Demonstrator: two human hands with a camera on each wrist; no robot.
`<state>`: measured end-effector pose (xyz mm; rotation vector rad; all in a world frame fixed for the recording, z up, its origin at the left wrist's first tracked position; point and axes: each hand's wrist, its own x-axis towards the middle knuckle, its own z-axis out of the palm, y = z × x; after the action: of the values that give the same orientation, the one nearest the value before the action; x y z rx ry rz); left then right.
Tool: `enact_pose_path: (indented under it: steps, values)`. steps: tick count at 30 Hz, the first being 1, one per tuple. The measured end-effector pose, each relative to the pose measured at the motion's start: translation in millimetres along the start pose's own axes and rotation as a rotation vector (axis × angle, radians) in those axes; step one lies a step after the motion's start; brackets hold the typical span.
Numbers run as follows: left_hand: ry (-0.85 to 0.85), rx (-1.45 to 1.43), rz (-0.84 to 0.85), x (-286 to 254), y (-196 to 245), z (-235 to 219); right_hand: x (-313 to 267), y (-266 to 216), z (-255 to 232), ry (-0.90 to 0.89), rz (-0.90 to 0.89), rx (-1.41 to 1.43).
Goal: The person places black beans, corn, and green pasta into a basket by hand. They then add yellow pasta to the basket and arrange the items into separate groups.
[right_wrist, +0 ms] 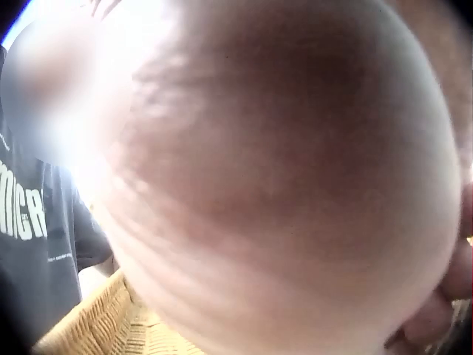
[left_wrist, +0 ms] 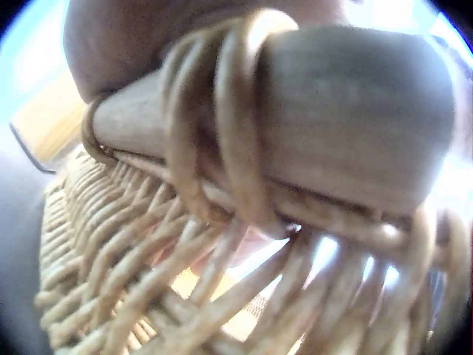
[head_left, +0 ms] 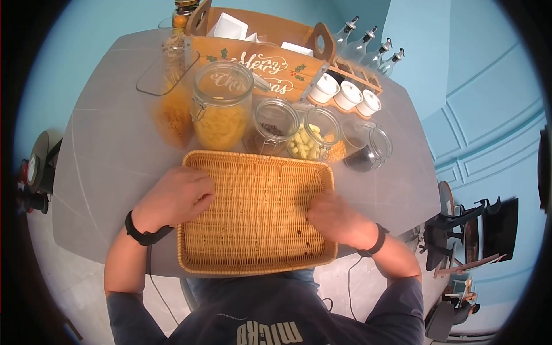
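Note:
A shallow rectangular wicker basket lies across the near edge of the table, and nothing is in it. My left hand grips its left rim, fingers curled over to the inside. In the left wrist view the thick wrapped rim fills the frame, with skin above it and behind the weave. Over the right rim is my right hand, blurred, its fingers bent inward; I cannot tell whether it holds the rim. The palm takes up most of the right wrist view and hides the rim beneath.
Behind the basket stand a tall jar of pasta, smaller clip-top jars and a tipped jar. Farther back are a wooden crate, white lidded pots and glass bottles. Orange spaghetti stands at left.

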<state>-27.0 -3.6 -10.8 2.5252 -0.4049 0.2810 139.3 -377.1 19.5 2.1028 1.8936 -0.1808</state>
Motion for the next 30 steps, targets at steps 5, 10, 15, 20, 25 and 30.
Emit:
enact_pose_path:
  steps: [5,10,15,20,25,30]
  values:
    - [-0.005,0.004,-0.006,1,0,0,-9,39,-50,0.189,0.271,0.054]
    - [-0.006,-0.006,-0.015,2,3,-2,-51,122,-53,0.497,0.659,0.019]
    - [-0.008,-0.016,-0.020,2,4,-2,-70,150,-36,0.450,0.755,-0.051]
    - [-0.011,-0.022,-0.020,3,5,-2,-47,67,-48,0.361,0.425,0.105]
    - [-0.010,-0.016,-0.011,4,4,-1,-6,6,-22,0.142,0.133,0.267]
    - [0.013,-0.004,-0.005,0,1,0,10,2,3,0.078,0.066,0.216]
